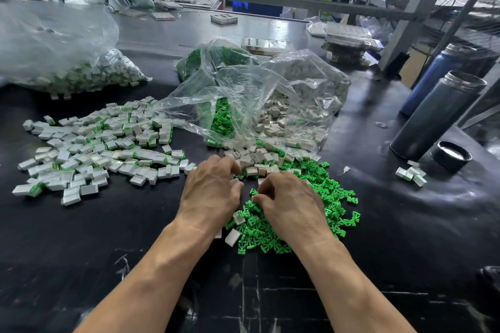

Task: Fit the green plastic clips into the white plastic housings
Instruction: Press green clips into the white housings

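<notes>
— Working at the near edge of the spill, both my hands are down on the black table (pixel 392 224). My left hand (pixel 211 189) lies palm down, fingers curled forward, the tips reaching into the loose white housings (pixel 257 162) that spread out of the open bag.

— Does it hold one?

— I cannot tell; the fingertips are hidden behind the knuckles. A couple of white housings lie just beside its wrist, on the right side.

— And your right hand?

— My right hand (pixel 289 205) rests on the heap of green clips (pixel 335 197), fingers curled in tight towards the left hand, thumb and forefinger drawn together near a green piece. Whether they actually pinch it, I cannot tell.

— Where is the rest of the stock?

— Farther off, a clear plastic bag (pixel 243 94) lies open with green clips and white housings inside. To the left lies a wide scatter of assembled pieces (pixel 94 151), white with green showing, and far left another full bag (pixel 67 62). At the right stand two tall flasks (pixel 433 116) with a black cap (pixel 450 155) close by.
</notes>
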Motion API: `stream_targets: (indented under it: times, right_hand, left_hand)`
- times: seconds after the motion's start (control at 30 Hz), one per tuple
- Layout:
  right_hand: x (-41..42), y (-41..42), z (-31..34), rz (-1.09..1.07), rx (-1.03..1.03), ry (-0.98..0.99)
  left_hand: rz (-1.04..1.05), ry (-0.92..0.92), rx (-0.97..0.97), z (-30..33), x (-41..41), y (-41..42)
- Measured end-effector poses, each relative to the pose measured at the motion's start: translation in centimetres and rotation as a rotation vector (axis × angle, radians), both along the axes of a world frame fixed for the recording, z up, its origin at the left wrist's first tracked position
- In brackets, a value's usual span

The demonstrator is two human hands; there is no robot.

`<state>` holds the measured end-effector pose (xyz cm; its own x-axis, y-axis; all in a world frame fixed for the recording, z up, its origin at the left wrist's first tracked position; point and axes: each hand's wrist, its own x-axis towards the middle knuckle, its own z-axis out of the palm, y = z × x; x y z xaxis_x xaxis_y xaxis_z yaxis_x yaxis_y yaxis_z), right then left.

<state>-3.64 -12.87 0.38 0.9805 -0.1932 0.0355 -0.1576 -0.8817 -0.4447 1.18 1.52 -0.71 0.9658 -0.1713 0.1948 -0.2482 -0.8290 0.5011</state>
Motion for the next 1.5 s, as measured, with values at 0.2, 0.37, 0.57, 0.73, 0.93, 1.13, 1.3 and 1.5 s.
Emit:
stream_targets:
  times: [0.2, 0.37, 0.57, 0.73, 0.93, 1.13, 1.3, 1.5]
  right_hand:
    - [0.1, 0.2, 0.1, -0.026, -0.029, 0.017]
    - [-0.1, 0.0, 0.3, 0.005, -0.01, 0.001]
    - [0.0, -0.5, -0.2, 0.026, 0.172, -0.071]
    - [-0.1, -1.4, -0.3, -0.048, 0.715, -0.195]
    - [-0.2, -1.4, 0.1, -0.098, 0.948, -0.345]
    - [0.0, -1.5, -0.1, -0.089, 1.055, -0.348]
    - [0.3, -1.4, -0.3, -0.108, 1.15, -0.317]
    - [0.3, -1.5, -0.3, -0.125, 1.267, -0.271]
  left_hand:
    - [0.078, -0.004, 0.068, -0.3, 0.3, 0.2]
    - [0.054, -0.018, 0.033, 0.0, 0.1, 0.1]
    - [-0.016, 0.058, -0.245, 0.3, -0.1, -0.1]
    - [-0.092, 0.132, -0.54, 0.5, -0.2, -0.3]
    - [-0.218, 0.259, -0.784, 1.1, -0.6, -0.8]
    - [-0.237, 0.349, -0.915, 1.2, -0.8, -1.0]
    - [-0.278, 0.354, -0.899, 1.0, -0.7, -0.7]
    - [-0.294, 0.371, -0.925, 1.0, -0.6, -0.7]
